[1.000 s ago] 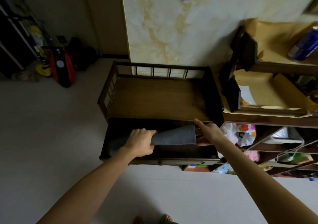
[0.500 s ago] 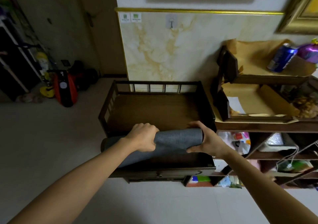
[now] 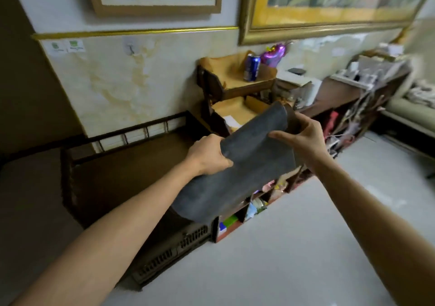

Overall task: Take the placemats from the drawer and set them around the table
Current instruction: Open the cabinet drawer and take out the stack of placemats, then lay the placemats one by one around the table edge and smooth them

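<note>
Grey placemats (image 3: 244,164) are up in the air above the drawer (image 3: 179,239), sagging soft and light between your hands. Your left hand (image 3: 208,156) pinches the near edge, your right hand (image 3: 299,138) curls round the far end. Grip both ends. What's left inside the drawer, you can't tell.

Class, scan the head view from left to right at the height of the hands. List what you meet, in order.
Dark wooden cabinet → left hand → grey placemats → right hand → low cluttered shelf → sofa edge.
</note>
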{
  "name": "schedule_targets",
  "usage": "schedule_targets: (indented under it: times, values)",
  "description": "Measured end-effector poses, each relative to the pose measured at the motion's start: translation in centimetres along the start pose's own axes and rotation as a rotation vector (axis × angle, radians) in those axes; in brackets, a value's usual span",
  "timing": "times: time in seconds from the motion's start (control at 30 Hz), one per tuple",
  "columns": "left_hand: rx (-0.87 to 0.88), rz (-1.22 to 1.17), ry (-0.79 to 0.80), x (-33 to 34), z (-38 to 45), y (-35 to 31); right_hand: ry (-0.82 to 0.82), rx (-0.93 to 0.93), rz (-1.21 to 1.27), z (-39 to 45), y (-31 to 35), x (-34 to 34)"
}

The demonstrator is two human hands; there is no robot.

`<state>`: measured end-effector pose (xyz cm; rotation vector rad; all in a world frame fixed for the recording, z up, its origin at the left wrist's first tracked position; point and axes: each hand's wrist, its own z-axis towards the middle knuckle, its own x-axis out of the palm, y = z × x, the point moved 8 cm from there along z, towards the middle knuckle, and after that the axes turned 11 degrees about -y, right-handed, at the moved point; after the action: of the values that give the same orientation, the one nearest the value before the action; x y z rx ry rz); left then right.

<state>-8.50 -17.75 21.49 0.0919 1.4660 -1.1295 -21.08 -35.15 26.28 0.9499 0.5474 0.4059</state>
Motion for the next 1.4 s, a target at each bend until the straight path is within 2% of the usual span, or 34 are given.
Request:
schedule_targets:
  times: [0.1,0.2,0.43,0.53,0.6,0.7,0.87,1.0,1.2,1.4]
  values:
    - [0.113,-0.073,0.1,4.2,0.8,-6.1,-0.202,0.006,-0.141,-1.8,-0.7,-8.1]
    - [0.216,-0.154,0.213,9.1,0.6,-13.0,-0.38,0.125,-0.224,-4.7,-3.5,-16.8]
    - [0.202,-0.459,0.538,22.2,-2.3,-29.5,-0.762,0.556,-0.233,-18.7,-11.8,-35.7]
    - [0.186,-0.517,0.684,27.9,-4.5,-37.0,-0.909,0.787,-0.124,-24.9,-16.2,-42.4]
    - [0.168,-0.54,0.771,31.5,-6.2,-41.8,-0.904,0.898,0.055,-27.7,-19.4,-45.5]
    - [0.15,-0.585,0.879,36.7,-8.3,-49.0,-0.931,0.93,0.376,-30.4,-22.2,-50.1]
    - [0.147,-0.576,1.064,44.9,-11.1,-59.1,-1.091,0.887,0.491,-34.7,-23.5,-60.3]
    - [0.133,-0.601,1.212,51.2,-13.5,-65.2,-1.231,0.88,0.512,-37.5,-24.9,-67.5]
    - [0.093,-0.533,1.383,61.9,-15.0,-73.4,-1.452,0.86,0.387,-39.2,-29.2,-77.1]
    - [0.127,-0.524,1.342,71.8,-14.4,-82.7,-1.618,0.965,0.281,-39.7,-32.5,-86.3]
